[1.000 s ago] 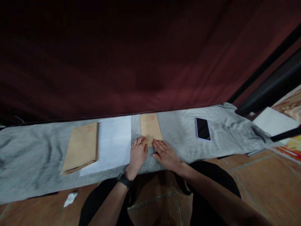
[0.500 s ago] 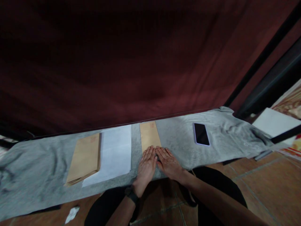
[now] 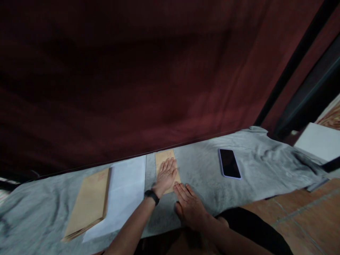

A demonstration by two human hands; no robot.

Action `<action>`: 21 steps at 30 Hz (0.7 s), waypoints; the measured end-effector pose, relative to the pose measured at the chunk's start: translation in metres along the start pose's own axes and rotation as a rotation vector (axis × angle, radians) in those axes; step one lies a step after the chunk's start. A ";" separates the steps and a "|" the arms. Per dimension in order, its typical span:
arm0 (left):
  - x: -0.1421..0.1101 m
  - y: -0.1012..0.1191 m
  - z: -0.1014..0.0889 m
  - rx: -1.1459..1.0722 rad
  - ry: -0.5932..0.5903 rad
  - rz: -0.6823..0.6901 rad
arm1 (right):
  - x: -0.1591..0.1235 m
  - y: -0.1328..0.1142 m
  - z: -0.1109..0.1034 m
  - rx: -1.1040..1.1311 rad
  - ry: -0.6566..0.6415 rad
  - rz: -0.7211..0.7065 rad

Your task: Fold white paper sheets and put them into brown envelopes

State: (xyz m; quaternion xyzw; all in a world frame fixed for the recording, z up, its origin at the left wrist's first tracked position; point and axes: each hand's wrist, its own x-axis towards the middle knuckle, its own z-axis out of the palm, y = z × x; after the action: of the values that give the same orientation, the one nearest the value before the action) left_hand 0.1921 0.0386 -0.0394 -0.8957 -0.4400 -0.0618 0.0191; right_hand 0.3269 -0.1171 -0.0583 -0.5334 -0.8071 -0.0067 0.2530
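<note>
There was one left hand (image 3: 166, 175) and one right hand (image 3: 191, 205), so two hands, plus one dark wristband (image 3: 152, 196). I got one loose brown envelope (image 3: 164, 156) and one pile of envelopes (image 3: 87, 202), couldn't tell how many deep. White paper (image 3: 129, 191) was one batch, sheet count unclear. Only one phone (image 3: 230, 163), one gray cloth (image 3: 199, 161).

Slim tan envelope (image 3: 160, 157), lying flat, partly covered, on grey cloth (image 3: 202, 170)

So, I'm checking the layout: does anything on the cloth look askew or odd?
Mildly: the brown envelope stack overlaps the white paper untidily, and the gray cloth is wrinkled at both ends, unlike its smoother middle.
</note>
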 end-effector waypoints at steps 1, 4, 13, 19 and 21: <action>0.016 -0.006 0.000 0.000 -0.013 -0.028 | 0.000 0.000 -0.001 0.002 0.007 -0.002; 0.052 -0.020 0.000 -0.016 -0.058 -0.117 | -0.003 -0.001 0.000 -0.011 0.057 -0.003; 0.039 -0.025 0.002 -0.059 -0.121 -0.091 | -0.003 -0.001 0.001 -0.030 0.120 -0.017; -0.035 -0.011 0.000 -0.128 -0.133 0.051 | -0.002 0.000 0.001 0.000 0.042 -0.007; -0.062 -0.003 -0.001 -0.127 -0.109 0.074 | -0.002 0.000 0.003 -0.003 0.052 -0.006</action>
State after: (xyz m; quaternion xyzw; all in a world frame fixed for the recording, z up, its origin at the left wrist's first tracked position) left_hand 0.1519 -0.0086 -0.0468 -0.9128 -0.4021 -0.0399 -0.0593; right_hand 0.3260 -0.1180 -0.0612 -0.5311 -0.8017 -0.0224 0.2733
